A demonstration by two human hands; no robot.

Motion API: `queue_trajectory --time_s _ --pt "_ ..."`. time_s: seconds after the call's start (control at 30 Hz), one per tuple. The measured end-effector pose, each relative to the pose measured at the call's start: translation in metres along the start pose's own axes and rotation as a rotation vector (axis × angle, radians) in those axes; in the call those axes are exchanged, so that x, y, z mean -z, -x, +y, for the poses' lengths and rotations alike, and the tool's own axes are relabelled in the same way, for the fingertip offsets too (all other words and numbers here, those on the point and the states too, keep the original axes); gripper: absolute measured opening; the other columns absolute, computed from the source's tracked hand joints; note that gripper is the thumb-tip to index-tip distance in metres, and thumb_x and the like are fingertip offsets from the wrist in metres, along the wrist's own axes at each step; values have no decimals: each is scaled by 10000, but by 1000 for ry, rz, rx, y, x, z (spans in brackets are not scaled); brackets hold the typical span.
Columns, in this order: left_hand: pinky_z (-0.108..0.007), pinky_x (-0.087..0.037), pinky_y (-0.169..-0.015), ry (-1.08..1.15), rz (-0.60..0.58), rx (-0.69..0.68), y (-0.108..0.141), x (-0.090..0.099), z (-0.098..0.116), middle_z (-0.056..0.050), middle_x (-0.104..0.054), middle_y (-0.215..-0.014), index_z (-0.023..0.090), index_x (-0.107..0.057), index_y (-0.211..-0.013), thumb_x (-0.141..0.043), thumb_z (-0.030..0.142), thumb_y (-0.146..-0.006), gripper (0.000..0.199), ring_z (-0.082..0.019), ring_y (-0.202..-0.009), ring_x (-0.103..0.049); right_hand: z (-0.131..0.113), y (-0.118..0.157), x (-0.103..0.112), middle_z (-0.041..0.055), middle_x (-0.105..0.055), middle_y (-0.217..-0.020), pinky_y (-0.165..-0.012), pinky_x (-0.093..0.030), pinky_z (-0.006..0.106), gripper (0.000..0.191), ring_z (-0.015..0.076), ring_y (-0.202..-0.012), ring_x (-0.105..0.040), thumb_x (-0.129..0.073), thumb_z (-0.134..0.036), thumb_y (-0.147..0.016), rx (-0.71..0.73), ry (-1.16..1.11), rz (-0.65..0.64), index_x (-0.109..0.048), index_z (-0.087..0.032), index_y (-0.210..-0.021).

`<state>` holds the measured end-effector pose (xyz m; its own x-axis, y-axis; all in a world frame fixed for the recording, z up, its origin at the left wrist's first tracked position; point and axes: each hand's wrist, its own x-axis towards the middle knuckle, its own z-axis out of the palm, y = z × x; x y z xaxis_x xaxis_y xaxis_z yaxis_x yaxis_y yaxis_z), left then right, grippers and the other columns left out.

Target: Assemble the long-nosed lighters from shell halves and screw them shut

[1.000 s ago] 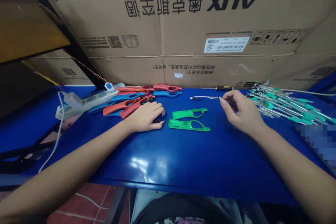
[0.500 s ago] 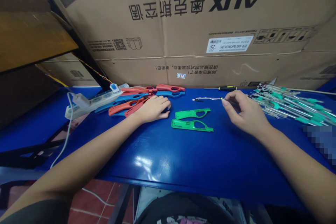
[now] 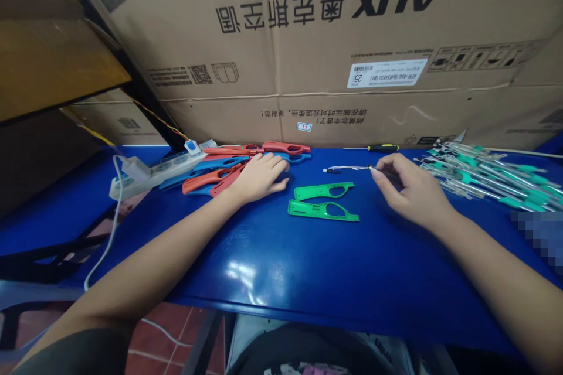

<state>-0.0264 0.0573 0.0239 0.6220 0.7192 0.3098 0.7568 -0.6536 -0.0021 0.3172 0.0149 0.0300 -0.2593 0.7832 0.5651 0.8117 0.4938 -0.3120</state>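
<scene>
My right hand (image 3: 409,190) pinches, between thumb and forefinger, the end of a small wired part (image 3: 352,167). Its thin white wires run left to a little black piece with a pale tip, low over the table or on it; I cannot tell which. My left hand (image 3: 264,177) rests palm down beside a pile of red and blue plastic handle shells (image 3: 213,179), covering some of them. Its thumb stands apart from the bent fingers, and nothing shows in its grasp. Two green handle shells (image 3: 323,210) lie between my hands, inner side up on the nearer one.
Many metal rods with green parts (image 3: 497,179) lie heaped at the right. A screwdriver (image 3: 382,147) lies along the back, before a big cardboard box (image 3: 308,70). A power strip (image 3: 160,173) with cables sits at the left of the blue table (image 3: 281,269).
The view has shifted slightly. My left thumb and fingers are a little further apart; my right hand keeps its pinch on the wired part, almost unmoved.
</scene>
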Motion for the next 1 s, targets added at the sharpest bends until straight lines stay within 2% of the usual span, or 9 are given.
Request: queue_trajectory --time_s 0.1,0.2,0.3,0.43,0.57,0.7,0.9,1.0 --pt "-390 -412 -863 90 72 76 2 6 10 -84 -647 -1013 179 -550 -1048 -507 353 -972 194 -260 -975 -580 0 0 -1 64 -695 -884 -644 -471 311 210 210 -747 -669 -527 -430 -962 9 -4 -2 -561 -223 -970" --pt "-350 -442 -832 191 116 110 8 12 31 -52 -633 -973 185 -521 -1054 -498 325 -974 163 -217 -924 -591 0 0 0 60 -694 -872 -638 -470 308 209 206 -742 -668 -522 -429 -965 12 -12 -16 -561 -224 -967" --pt "-348 -448 -834 263 104 89 17 17 55 -25 -639 -966 208 -549 -1005 -609 326 -901 168 -211 -921 -585 -1 1 0 55 -689 -855 -623 -467 312 209 205 -720 -662 -515 -432 -965 23 -6 -44 -559 -228 -967" --pt "-371 -445 -828 379 39 95 25 13 76 -28 -648 -977 211 -581 -966 -627 302 -864 144 -223 -912 -561 -3 1 -1 59 -693 -877 -640 -484 328 190 211 -736 -667 -513 -418 -965 40 -20 -82 -554 -232 -968" --pt "-413 -426 -876 334 -38 33 26 4 76 -62 -642 -1087 221 -614 -1050 -633 292 -840 223 -269 -1014 -537 -3 3 -5 56 -695 -934 -684 -502 329 173 203 -788 -666 -520 -405 -968 78 -66 -179 -548 -236 -989" --pt "-403 -415 -856 323 -81 7 27 -1 71 -54 -639 -1020 217 -614 -1008 -608 282 -852 169 -261 -989 -533 -4 3 -7 35 -684 -928 -674 -483 312 173 183 -779 -642 -535 -408 -967 109 -82 -298 -548 -236 -974" --pt "-399 -399 -845 315 -85 -9 30 5 68 -46 -650 -990 213 -603 -996 -624 276 -819 189 -254 -971 -546 -4 3 -6 31 -656 -890 -663 -461 301 169 169 -738 -598 -533 -401 -970 100 -122 -277 -541 -232 -965" --pt "-409 -400 -871 328 -54 -22 29 10 66 -60 -664 -1035 214 -610 -1026 -590 368 -908 195 -257 -993 -550 -4 3 -5 36 -649 -906 -680 -465 304 151 169 -750 -594 -532 -384 -974 116 -133 -251 -539 -233 -972"
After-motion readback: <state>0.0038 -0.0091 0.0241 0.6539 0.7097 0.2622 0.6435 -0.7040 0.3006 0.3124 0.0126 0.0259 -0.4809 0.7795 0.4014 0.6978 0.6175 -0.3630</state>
